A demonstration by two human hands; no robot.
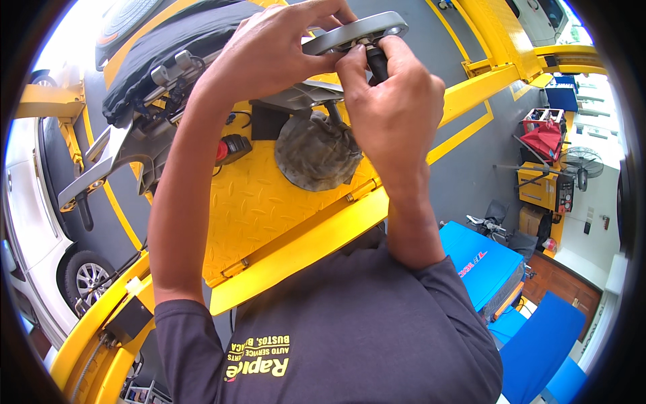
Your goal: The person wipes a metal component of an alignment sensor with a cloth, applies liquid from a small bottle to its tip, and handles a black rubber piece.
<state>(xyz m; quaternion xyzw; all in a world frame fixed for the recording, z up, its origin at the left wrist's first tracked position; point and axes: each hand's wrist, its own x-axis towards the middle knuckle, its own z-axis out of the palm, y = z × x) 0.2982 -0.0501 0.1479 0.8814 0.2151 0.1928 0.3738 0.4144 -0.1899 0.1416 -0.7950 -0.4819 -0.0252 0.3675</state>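
Observation:
My left hand point(262, 57) is closed around a grey metal arm point(373, 25) with a rounded end, fingers at its near side. My right hand point(400, 101) pinches a black cylindrical piece point(378, 66) just beneath that end. The hand covers much of this piece, and how it joins the arm is hidden. Both hands are raised at the top of the view, above a yellow tread-plate platform point(245, 202). Below them sits a rounded bundle of mottled grey-brown cloth point(317, 151). A similar grey arm point(87, 182) with a black peg point(84, 212) extends at the left.
Folded black fabric point(161, 64) lies over the grey frame at upper left. A red and black object point(233, 149) rests on the platform. Yellow lift beams point(478, 94) cross the right side; a white car point(40, 222) stands left. Blue covered furniture point(478, 262) and a fan point(582, 165) are right.

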